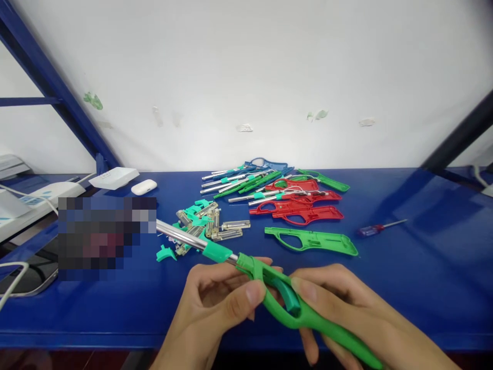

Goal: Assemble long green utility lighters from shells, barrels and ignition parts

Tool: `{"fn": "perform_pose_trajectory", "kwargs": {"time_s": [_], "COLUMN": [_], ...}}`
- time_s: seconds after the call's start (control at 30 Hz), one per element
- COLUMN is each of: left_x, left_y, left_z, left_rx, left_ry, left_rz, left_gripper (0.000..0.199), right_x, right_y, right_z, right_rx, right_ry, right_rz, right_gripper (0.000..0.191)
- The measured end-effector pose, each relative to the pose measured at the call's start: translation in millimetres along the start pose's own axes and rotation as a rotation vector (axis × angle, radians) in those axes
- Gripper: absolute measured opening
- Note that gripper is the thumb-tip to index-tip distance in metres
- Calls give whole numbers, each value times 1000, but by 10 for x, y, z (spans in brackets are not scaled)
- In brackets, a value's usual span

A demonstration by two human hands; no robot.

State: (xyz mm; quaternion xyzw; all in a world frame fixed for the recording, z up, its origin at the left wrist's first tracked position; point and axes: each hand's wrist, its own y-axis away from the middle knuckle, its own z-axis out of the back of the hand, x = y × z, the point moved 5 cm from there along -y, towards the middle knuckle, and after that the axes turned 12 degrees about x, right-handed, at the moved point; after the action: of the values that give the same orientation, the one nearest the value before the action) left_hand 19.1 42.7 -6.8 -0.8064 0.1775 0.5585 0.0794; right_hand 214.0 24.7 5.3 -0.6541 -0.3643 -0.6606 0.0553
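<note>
2 hands [275, 303] hold the green lighter [304, 311]; no legible writing.

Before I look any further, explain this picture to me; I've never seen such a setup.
There is no robot here: a camera on a person's head looks forward and down. The person's bare left hand and right hand together hold a green plastic lighter-shaped handle with a silver metal tube. On the blue table lie red plastic handle shells, a green plastic half shell, small clear plastic containers and a screwdriver with a purple handle. One patch at left is pixelated, so I cannot tell what it hides.
</note>
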Motion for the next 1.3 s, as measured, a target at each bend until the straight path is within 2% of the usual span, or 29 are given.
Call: {"fn": "perform_pose_trajectory", "kwargs": {"time_s": [0.13,0.23,0.33,0.53,0.8,0.93,1.07,1.3], "left_x": [11,41,55,-14,-33,-41,-38,-79], "left_y": [-12,-7,-4,-41,-67,-78,-56,-107], "left_z": [18,59,84,-3,-36,-38,6,-50], "left_rx": [-2,-7,-12,4,-7,30,10,46], "left_ry": [-17,-45,-84,-113,-111,-134,-156,-239], "left_rz": [-14,-9,-8,-41,-34,-33,-15,-14], "left_gripper": [27,28,30,31,30,33,31,37], "right_x": [47,-11,-66,-104,-103,-45,-4,22], "right_y": [1,11,21,55,22,49,92,58], "right_z": [-7,27,41,31,36,46,51,71], "right_rx": [25,-8,8,-17,74,28,-21,26], "right_ry": [-24,-50,-99,-211,-191,-159,-88,-99], "right_rz": [15,-35,-104,-192,-190,-115,-80,-40], "right_gripper": [75,73,80,78,79,84,90,77]}}
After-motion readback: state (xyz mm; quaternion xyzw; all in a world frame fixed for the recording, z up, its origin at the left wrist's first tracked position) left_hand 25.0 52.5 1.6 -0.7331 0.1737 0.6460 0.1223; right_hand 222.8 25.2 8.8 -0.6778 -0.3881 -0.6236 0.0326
